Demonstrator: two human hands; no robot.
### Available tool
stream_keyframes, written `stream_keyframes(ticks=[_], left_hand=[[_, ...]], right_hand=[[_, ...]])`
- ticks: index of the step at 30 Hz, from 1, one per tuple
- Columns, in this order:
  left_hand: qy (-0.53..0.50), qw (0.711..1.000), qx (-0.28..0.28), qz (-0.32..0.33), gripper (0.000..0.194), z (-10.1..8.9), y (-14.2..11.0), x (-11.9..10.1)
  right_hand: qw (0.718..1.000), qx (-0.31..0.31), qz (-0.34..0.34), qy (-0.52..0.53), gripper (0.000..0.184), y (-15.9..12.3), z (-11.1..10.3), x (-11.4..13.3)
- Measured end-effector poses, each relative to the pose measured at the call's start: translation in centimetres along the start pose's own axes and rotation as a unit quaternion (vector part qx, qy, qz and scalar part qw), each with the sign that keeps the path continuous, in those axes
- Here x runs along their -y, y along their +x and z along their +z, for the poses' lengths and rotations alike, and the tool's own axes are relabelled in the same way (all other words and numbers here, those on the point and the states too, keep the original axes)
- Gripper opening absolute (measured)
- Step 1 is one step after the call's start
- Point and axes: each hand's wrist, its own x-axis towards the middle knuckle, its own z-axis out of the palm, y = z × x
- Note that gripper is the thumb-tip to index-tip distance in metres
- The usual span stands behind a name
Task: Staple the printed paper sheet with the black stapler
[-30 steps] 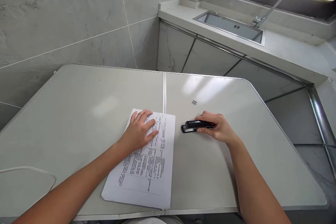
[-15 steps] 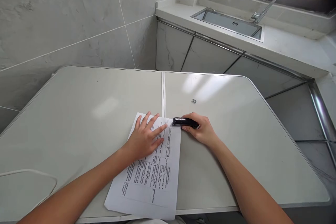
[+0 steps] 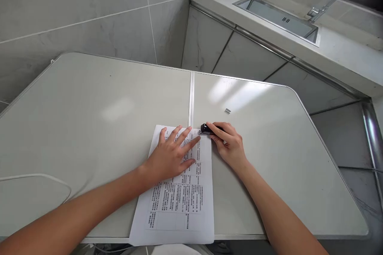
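Printed paper (image 3: 179, 223) lies on the table near its front edge, its far right corner reaching into the jaws of a black stapler (image 3: 206, 129). My left hand (image 3: 173, 153) rests flat on the upper part of the sheet with its fingers spread, the index fingertip close to the stapler's nose. My right hand (image 3: 229, 141) is wrapped round the stapler from the right, fingers on top and thumb side below. The stapler's rear part is hidden by the fingers. Whether a staple is in the paper cannot be seen.
Small strips of staples (image 3: 228, 111) lie on the white folding table (image 3: 278, 159), beyond my right hand. A metal seam (image 3: 192, 95) divides the tabletop. A white cable (image 3: 38, 175) curves at the left. Behind stand a sink (image 3: 272, 14) in a counter and a tiled wall (image 3: 89, 4).
My right hand's fingers have shifted forward on top of the stapler, toward its nose. The whole view has tilted and shifted slightly. My left hand stays spread on the paper.
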Motion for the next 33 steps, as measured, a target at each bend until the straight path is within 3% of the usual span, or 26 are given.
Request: stream_keyframes(ticks=[7, 15, 33], left_hand=[[0.003, 1.0, 0.015, -0.011, 0.065, 0.07, 0.09, -0.11], [-0.013, 1.0, -0.015, -0.015, 0.068, 0.24, -0.05, -0.04], [-0.014, 1.0, -0.015, -0.011, 0.067, 0.5, -0.23, -0.05]], right_hand=[[1.0, -0.006, -0.003, -0.009, 0.042, 0.22, 0.52, -0.28], [1.0, 0.009, -0.016, -0.003, 0.043, 0.26, 0.48, -0.36], [0.999, 0.012, -0.017, -0.048, 0.043, 0.14, 0.88, 0.07]])
